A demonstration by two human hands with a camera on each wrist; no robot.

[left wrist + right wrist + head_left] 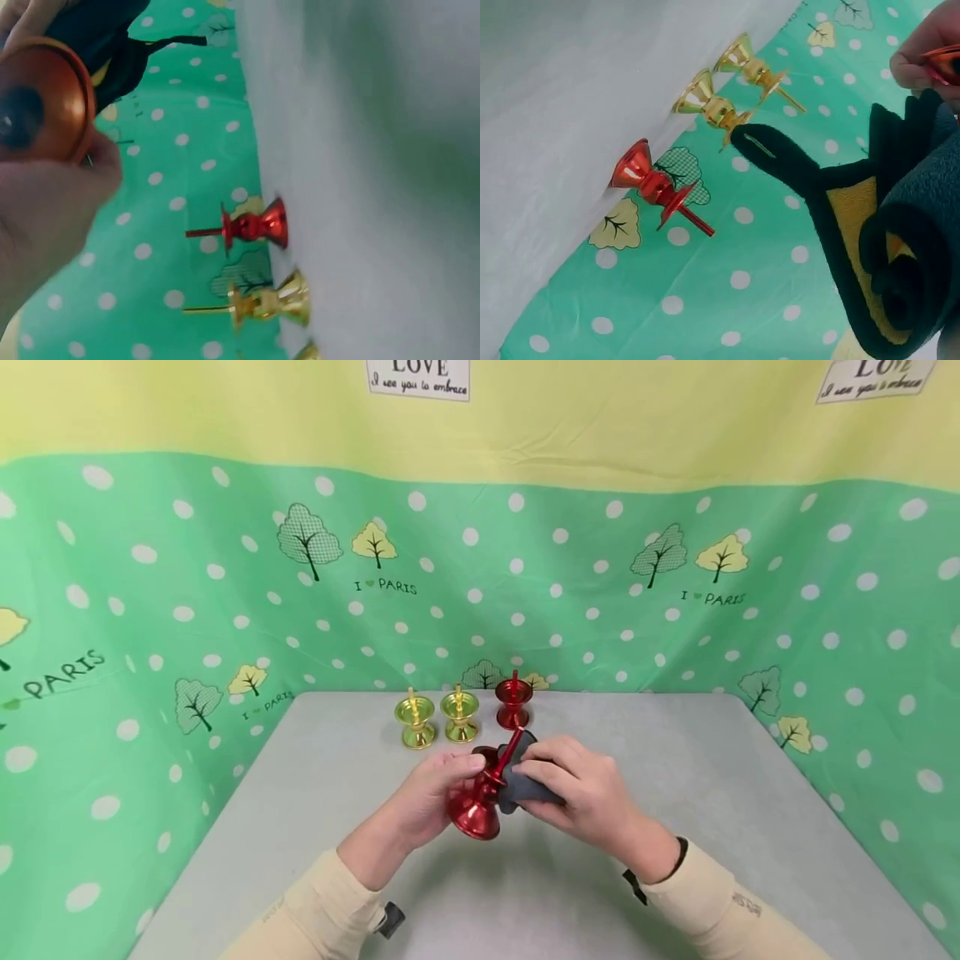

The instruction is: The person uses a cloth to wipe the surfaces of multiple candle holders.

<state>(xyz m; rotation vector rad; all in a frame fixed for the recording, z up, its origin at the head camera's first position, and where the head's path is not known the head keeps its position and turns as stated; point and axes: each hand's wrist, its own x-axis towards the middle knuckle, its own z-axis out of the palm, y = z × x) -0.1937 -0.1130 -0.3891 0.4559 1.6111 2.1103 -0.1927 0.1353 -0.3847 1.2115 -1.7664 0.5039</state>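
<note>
My left hand (431,793) grips a shiny red metal candle holder (476,814), tilted above the table, its foot toward me and its spike pointing up and right. In the left wrist view, the underside of the foot (64,97) faces the camera. A folded dark grey cloth (525,789) is bunched in my right hand (585,789), which presses it against the holder beside the spike. The right wrist view shows the cloth (930,195) with black edging, a hanging loop and a yellow inner side.
Two gold candle holders (416,718) (460,714) and another red one (513,702) stand upright in a row near the back of the grey table (675,760). A green dotted curtain (525,585) hangs behind and along the sides.
</note>
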